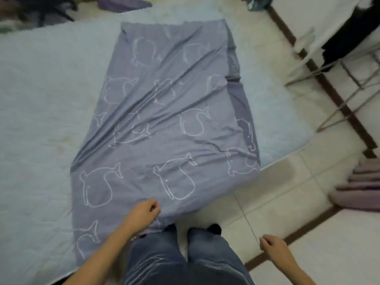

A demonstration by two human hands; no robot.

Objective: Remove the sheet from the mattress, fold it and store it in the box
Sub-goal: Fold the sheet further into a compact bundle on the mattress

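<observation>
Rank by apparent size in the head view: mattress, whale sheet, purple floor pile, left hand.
mattress
sheet
purple pile
left hand: nearer the camera, so these last two are unsure.

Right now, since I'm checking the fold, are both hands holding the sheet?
No: only the left hand grips the sheet; the right hand hangs apart over the floor.

No text, label or number is readable.
</observation>
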